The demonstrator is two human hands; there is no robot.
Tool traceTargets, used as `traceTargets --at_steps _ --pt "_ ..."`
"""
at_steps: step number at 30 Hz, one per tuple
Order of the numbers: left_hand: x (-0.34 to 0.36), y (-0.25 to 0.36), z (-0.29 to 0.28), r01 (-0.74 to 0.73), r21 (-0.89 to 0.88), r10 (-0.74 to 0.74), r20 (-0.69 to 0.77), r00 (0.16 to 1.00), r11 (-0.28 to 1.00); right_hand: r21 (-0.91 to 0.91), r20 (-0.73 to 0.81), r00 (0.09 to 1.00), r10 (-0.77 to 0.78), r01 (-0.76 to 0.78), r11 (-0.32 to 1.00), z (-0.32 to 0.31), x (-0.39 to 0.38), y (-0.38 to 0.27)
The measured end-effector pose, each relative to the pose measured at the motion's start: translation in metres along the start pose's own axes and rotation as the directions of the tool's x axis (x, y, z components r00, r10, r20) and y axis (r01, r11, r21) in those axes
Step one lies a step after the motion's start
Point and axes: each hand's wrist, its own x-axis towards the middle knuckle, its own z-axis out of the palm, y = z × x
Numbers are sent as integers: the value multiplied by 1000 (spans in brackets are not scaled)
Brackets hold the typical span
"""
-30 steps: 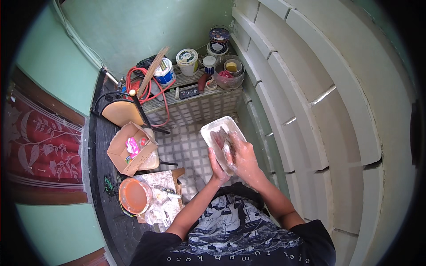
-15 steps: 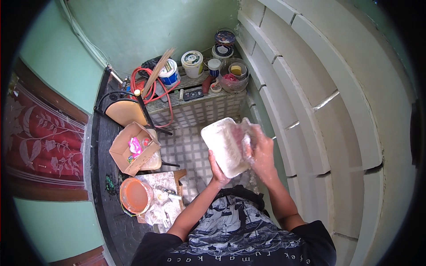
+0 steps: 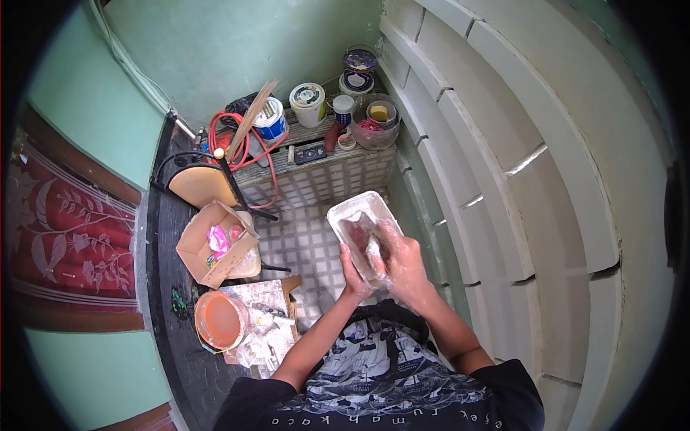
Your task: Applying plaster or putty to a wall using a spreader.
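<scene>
My left hand [image 3: 353,274] grips a white rectangular tray [image 3: 361,204] by its near left side, in front of my body. White paste coats the inside of the tray. Over the tray, my right hand [image 3: 405,269] is closed on a flat reddish piece [image 3: 353,235] smeared with white, perhaps a scraper; its exact kind is unclear. The flat piece lies against or just above the tray's inside. White residue covers the right fingers, whose tips are partly hidden.
At left, an orange bucket [image 3: 219,320] stands on a white-spattered stool [image 3: 260,293]. Behind it are a cardboard box [image 3: 194,241] and a chair [image 3: 202,186]. A ledge holds paint pails [image 3: 308,105] and a red hose [image 3: 275,147]. White wall ledges [image 3: 496,169] rise close on my right.
My right hand has moved left and inward over the tray, bringing the flat reddish piece from the tray's right side to its middle. My left hand keeps its grip.
</scene>
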Motion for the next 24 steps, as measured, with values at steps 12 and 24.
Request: traceTargets --at_steps 12,24 --pt "-1 -11 3 87 -156 -65 142 988 984 -66 6 988 153 -152 986 -17 6 24" --pt "-1 -32 17 98 -181 -86 74 994 979 -107 64 988 138 -131 986 -44 17 26"
